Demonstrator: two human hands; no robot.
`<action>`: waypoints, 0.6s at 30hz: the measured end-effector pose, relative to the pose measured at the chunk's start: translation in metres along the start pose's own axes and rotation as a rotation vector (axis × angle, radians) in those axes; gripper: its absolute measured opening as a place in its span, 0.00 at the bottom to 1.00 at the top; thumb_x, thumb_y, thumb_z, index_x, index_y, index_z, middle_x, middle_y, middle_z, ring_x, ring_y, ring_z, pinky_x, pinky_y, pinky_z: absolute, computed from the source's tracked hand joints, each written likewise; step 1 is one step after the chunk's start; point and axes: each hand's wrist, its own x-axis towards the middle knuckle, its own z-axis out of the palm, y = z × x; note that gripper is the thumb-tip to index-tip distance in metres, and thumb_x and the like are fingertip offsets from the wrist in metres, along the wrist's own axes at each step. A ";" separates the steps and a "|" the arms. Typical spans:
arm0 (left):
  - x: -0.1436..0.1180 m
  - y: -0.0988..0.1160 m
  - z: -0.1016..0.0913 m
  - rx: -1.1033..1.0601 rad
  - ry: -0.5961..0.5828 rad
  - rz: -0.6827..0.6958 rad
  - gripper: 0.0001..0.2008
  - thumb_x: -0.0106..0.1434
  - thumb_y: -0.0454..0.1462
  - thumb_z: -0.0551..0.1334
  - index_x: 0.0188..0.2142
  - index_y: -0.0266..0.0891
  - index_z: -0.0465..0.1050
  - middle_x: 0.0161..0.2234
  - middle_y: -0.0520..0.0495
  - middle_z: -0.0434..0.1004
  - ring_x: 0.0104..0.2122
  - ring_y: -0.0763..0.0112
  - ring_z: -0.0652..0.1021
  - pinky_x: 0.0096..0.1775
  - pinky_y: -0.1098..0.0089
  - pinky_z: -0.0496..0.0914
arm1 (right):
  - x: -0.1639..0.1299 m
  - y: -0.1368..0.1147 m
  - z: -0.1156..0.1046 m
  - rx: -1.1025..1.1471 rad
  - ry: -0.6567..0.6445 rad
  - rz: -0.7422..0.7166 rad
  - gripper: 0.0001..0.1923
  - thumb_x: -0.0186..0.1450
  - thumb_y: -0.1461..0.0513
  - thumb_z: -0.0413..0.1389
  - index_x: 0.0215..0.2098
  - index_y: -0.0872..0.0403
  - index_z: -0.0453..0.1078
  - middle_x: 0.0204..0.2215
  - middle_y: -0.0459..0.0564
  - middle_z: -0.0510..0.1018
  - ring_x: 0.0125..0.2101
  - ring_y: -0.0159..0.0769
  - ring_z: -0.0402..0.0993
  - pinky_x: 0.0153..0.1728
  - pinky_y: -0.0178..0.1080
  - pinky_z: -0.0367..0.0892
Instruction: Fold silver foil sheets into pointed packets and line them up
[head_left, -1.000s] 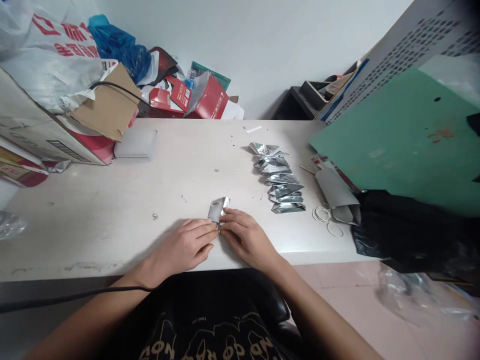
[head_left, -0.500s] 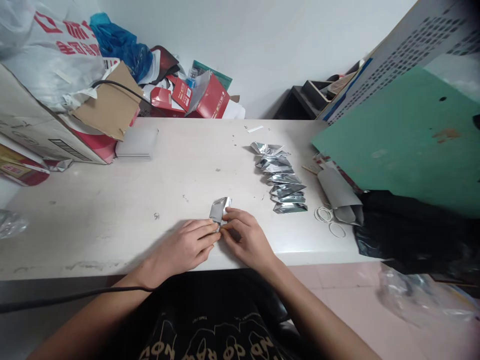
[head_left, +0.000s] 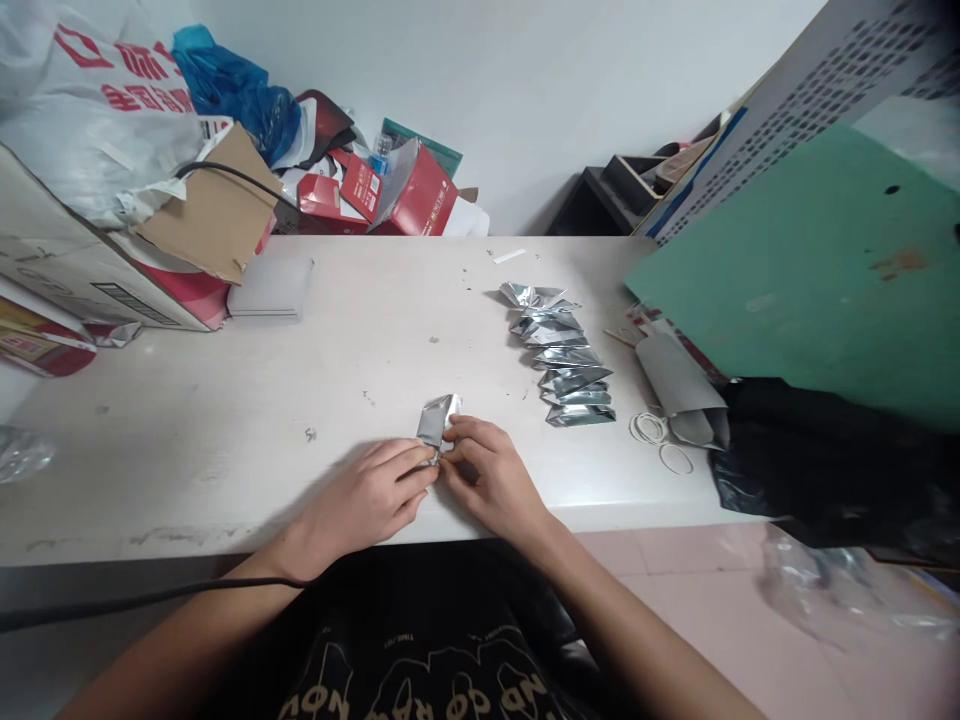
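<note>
Near the front edge of the white table, a small silver foil pouch sticks up between my two hands. My left hand pinches its lower end with thumb and fingertips. My right hand grips the same end from the right, fingers curled over it. To the right, a row of several folded silver foil pouches lies on the table, overlapping one another.
Rubber bands and a grey paper roll lie right of the row. A green board leans over black plastic. Cardboard box, bags, red cartons and a grey pad crowd the back left. A black cable runs under my left arm.
My hands have stayed on the pouch; the right fingers curled slightly tighter around its lower end. The view shifted a little.
</note>
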 end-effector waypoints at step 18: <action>0.001 0.003 0.000 0.020 -0.017 -0.008 0.18 0.73 0.29 0.60 0.59 0.39 0.76 0.56 0.41 0.82 0.59 0.57 0.80 0.59 0.53 0.79 | 0.001 0.006 -0.003 0.021 0.002 0.012 0.08 0.69 0.70 0.59 0.37 0.49 0.73 0.47 0.53 0.84 0.58 0.49 0.80 0.58 0.58 0.75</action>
